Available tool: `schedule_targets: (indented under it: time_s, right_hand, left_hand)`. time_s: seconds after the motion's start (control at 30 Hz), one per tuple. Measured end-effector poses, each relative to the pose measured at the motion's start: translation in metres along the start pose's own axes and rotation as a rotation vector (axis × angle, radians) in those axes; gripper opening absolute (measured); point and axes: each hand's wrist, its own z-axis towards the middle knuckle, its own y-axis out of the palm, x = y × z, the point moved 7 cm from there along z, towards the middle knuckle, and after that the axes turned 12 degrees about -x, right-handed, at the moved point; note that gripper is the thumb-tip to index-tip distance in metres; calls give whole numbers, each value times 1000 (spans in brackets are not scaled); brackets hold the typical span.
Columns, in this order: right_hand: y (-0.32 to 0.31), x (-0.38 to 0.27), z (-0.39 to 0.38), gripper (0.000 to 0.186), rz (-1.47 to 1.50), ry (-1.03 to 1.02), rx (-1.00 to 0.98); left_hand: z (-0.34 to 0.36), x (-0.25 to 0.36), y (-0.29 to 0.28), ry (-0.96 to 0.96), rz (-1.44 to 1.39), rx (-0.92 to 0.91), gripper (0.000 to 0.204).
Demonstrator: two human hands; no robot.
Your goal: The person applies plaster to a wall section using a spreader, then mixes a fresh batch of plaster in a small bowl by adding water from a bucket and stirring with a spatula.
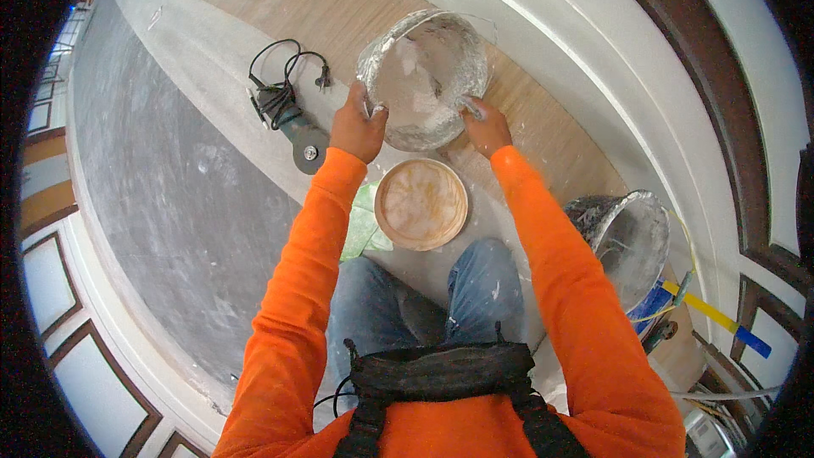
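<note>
white-crusted bucket (pixel 417 137): left hand (pixel 359 125) clamped on its left rim, right hand (pixel 488 128) clamped on its right.

The dark floor (pixel 170 161) at left gives a hand wide room. Left of upper centre, the grinder (pixel 298 134) and its looped cord (pixel 288 78) obstruct, leaving a narrow gap beside the bucket (pixel 371 58). At centre, the lid (pixel 421 203) fills most of the space between the sleeves (pixel 309 263). At right, a second bucket (pixel 649 250) and a yellow-blue strip (pixel 716 315) stand in the way.
</note>
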Motion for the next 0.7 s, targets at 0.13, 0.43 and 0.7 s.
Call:
schedule_targets:
  time_s: [0.13, 0.43, 0.7]
  right_hand:
    - [29, 21, -10, 38, 615, 233, -206]
    - [40, 16, -28, 29, 869, 284, -280]
    - [51, -1, -46, 34, 1166, 305, -509]
  left_hand:
    - [2, 2, -1, 41, 43, 34, 46]
    - [-12, 14, 13, 64, -101, 20, 33]
    - [-51, 0, 7, 61, -236, 53, 28]
